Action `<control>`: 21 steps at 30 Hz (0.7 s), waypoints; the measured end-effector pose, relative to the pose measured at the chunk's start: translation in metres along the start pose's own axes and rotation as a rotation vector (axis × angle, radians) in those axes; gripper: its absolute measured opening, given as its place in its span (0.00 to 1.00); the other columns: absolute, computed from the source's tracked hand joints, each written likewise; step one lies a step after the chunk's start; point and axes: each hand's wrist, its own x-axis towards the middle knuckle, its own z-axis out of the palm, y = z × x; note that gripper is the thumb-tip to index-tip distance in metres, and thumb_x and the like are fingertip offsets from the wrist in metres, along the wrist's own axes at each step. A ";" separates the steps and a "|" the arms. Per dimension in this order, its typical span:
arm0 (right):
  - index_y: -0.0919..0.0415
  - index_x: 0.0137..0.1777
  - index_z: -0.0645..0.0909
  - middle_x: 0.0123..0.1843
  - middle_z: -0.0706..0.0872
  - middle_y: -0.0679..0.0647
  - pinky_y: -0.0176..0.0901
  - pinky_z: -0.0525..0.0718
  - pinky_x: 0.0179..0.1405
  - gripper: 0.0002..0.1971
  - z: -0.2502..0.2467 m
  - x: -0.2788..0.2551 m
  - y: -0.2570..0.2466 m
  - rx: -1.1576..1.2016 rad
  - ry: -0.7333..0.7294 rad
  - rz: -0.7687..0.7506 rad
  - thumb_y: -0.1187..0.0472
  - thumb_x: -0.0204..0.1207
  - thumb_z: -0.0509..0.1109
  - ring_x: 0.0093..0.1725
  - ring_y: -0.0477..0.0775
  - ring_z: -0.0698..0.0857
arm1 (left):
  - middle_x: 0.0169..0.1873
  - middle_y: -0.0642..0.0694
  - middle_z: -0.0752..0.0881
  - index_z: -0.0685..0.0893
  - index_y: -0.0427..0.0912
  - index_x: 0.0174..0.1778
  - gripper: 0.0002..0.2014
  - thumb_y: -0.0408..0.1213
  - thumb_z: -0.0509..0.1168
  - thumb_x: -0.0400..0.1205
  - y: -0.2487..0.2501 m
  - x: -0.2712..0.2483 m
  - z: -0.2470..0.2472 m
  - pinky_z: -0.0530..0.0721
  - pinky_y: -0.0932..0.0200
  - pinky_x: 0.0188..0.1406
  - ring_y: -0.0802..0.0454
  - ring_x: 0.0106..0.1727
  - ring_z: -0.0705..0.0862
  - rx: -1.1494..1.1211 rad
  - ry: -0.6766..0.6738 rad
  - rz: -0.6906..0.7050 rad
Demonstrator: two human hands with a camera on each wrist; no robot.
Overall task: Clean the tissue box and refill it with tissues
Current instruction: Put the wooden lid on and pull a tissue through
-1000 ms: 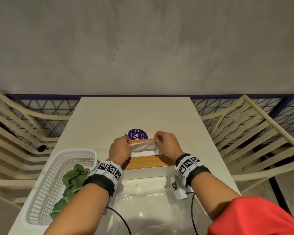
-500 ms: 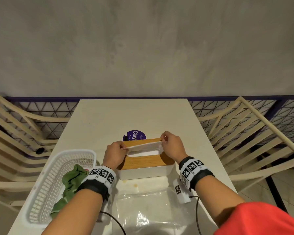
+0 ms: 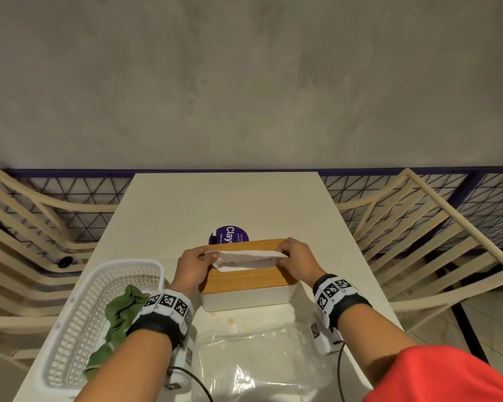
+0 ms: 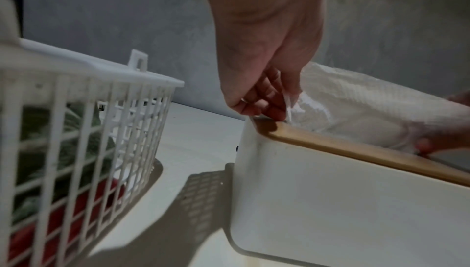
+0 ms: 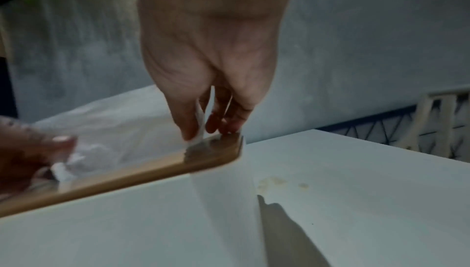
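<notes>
i see table, white basket on left holding green cloth. tissue box at centre, wooden lid on. tissue sticks up from slot between hands. left hand pinches left end, right hand pinches right end.

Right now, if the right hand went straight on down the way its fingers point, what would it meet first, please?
Probably the tissue box's wooden lid: the right hand pinches the tissue directly above it.
</notes>
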 end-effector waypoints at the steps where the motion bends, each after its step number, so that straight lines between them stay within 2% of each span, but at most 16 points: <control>1: 0.63 0.42 0.87 0.45 0.86 0.57 0.37 0.72 0.44 0.06 -0.002 0.002 0.003 0.086 0.014 0.040 0.71 0.71 0.70 0.45 0.52 0.80 | 0.36 0.45 0.86 0.87 0.41 0.43 0.06 0.32 0.64 0.80 0.000 -0.001 0.000 0.76 0.62 0.34 0.48 0.40 0.83 -0.067 0.010 -0.026; 3: 0.60 0.40 0.87 0.39 0.86 0.53 0.38 0.75 0.46 0.09 -0.008 0.005 0.008 0.291 0.016 0.124 0.72 0.73 0.68 0.44 0.52 0.81 | 0.40 0.43 0.87 0.88 0.39 0.47 0.08 0.34 0.63 0.81 0.000 -0.001 0.001 0.76 0.61 0.35 0.47 0.41 0.83 -0.148 0.040 -0.052; 6: 0.60 0.40 0.85 0.38 0.84 0.53 0.36 0.77 0.44 0.10 -0.013 0.008 0.009 0.444 -0.001 0.114 0.74 0.75 0.66 0.42 0.52 0.81 | 0.44 0.42 0.87 0.87 0.38 0.52 0.11 0.36 0.61 0.83 0.001 0.001 0.003 0.77 0.58 0.43 0.47 0.46 0.82 -0.138 0.065 -0.035; 9: 0.58 0.38 0.82 0.35 0.82 0.52 0.37 0.76 0.40 0.11 -0.012 0.011 0.008 0.544 0.018 0.093 0.72 0.77 0.65 0.37 0.50 0.78 | 0.42 0.37 0.88 0.85 0.35 0.42 0.12 0.38 0.60 0.83 -0.002 0.006 0.005 0.78 0.49 0.50 0.40 0.46 0.83 -0.079 0.088 -0.025; 11: 0.59 0.38 0.81 0.33 0.80 0.51 0.39 0.74 0.38 0.10 -0.011 0.011 0.010 0.558 0.040 0.082 0.68 0.80 0.63 0.35 0.50 0.77 | 0.41 0.31 0.87 0.82 0.28 0.40 0.16 0.39 0.59 0.83 -0.007 0.011 0.007 0.76 0.50 0.45 0.40 0.43 0.82 -0.027 0.098 -0.013; 12: 0.61 0.40 0.81 0.32 0.80 0.50 0.39 0.73 0.37 0.10 -0.010 0.012 0.011 0.550 0.043 0.073 0.66 0.81 0.62 0.34 0.48 0.77 | 0.39 0.31 0.86 0.81 0.28 0.39 0.16 0.39 0.59 0.83 -0.009 0.012 0.007 0.74 0.51 0.43 0.41 0.42 0.81 -0.004 0.102 -0.012; 15: 0.65 0.45 0.81 0.33 0.80 0.48 0.37 0.73 0.36 0.09 -0.007 0.015 0.010 0.514 0.044 0.059 0.65 0.82 0.60 0.34 0.45 0.78 | 0.39 0.35 0.86 0.84 0.32 0.41 0.14 0.38 0.59 0.83 -0.012 0.011 0.006 0.75 0.51 0.44 0.41 0.43 0.80 0.020 0.115 -0.015; 19: 0.70 0.45 0.81 0.34 0.81 0.51 0.38 0.73 0.36 0.10 -0.004 0.020 0.011 0.508 0.061 0.051 0.65 0.82 0.61 0.36 0.48 0.78 | 0.40 0.37 0.87 0.85 0.34 0.43 0.13 0.39 0.59 0.83 -0.013 0.009 0.005 0.75 0.53 0.44 0.41 0.44 0.81 0.019 0.127 -0.009; 21: 0.67 0.41 0.81 0.32 0.80 0.50 0.37 0.72 0.35 0.10 -0.004 0.020 0.012 0.505 0.066 0.047 0.65 0.81 0.62 0.34 0.47 0.77 | 0.40 0.38 0.87 0.85 0.35 0.43 0.13 0.39 0.59 0.84 -0.013 0.009 0.004 0.75 0.55 0.41 0.42 0.44 0.81 0.015 0.132 -0.007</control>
